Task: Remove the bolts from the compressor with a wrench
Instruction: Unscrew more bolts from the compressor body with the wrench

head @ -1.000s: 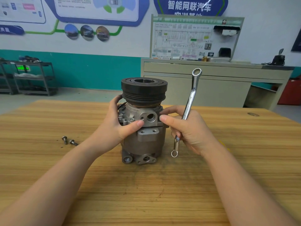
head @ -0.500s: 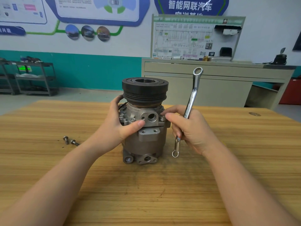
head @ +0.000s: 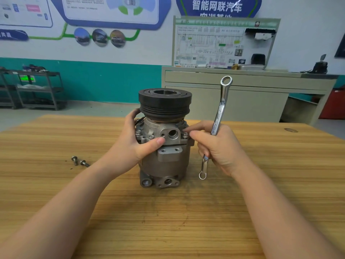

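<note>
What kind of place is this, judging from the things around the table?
Probably an automotive training workshop. A wiring-diagram teaching board stands on a cabinet, wall posters show cars, and a compressor stands on a wooden table beside a wrench.

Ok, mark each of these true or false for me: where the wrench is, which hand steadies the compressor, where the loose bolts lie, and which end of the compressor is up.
1. The right hand holds the wrench clear of any bolt. True.
2. The left hand rests flat on the table. False: it grips the compressor.
3. Two loose bolts lie on the table left of the compressor. True.
4. The compressor lies on its side. False: it stands upright, black pulley on top.
</note>
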